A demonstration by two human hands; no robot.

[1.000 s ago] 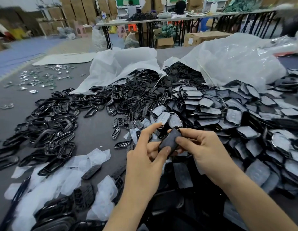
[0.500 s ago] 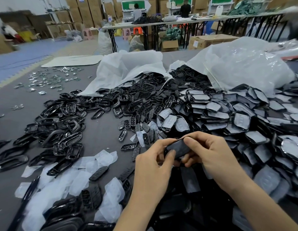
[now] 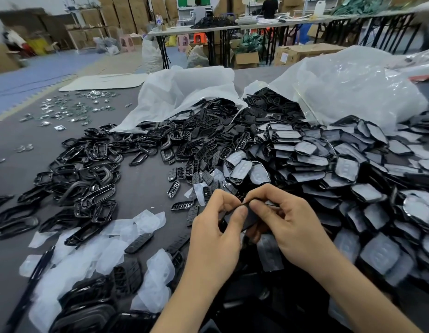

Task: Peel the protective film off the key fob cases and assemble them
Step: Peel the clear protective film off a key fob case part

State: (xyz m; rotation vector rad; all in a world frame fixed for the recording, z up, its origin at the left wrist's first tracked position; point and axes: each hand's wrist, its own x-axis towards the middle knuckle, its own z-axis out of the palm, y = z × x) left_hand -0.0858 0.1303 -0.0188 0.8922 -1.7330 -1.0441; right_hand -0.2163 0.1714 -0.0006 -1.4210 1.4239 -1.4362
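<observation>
Both hands meet over the grey table (image 3: 141, 188), holding one black key fob case piece (image 3: 250, 216) between them. My left hand (image 3: 216, 229) pinches its left edge with thumb and forefinger. My right hand (image 3: 288, 224) grips its top and right side with curled fingers. Most of the piece is hidden by the fingers. Film-covered case pieces (image 3: 348, 169) lie heaped to the right. Black frames (image 3: 88, 188) lie in a heap to the left. Small button pads (image 3: 192, 169) are scattered in the middle.
Peeled clear film scraps (image 3: 136, 222) litter the near left of the table. Two large white plastic bags (image 3: 184, 92) spill parts at the back. Small metal pieces (image 3: 71, 109) are scattered far left. Beyond stand other tables, cardboard boxes and two people.
The case piece has turned from facing me to lying nearly edge-on. Both hands have closed in tighter around it, the left forefinger curling down onto its edge.
</observation>
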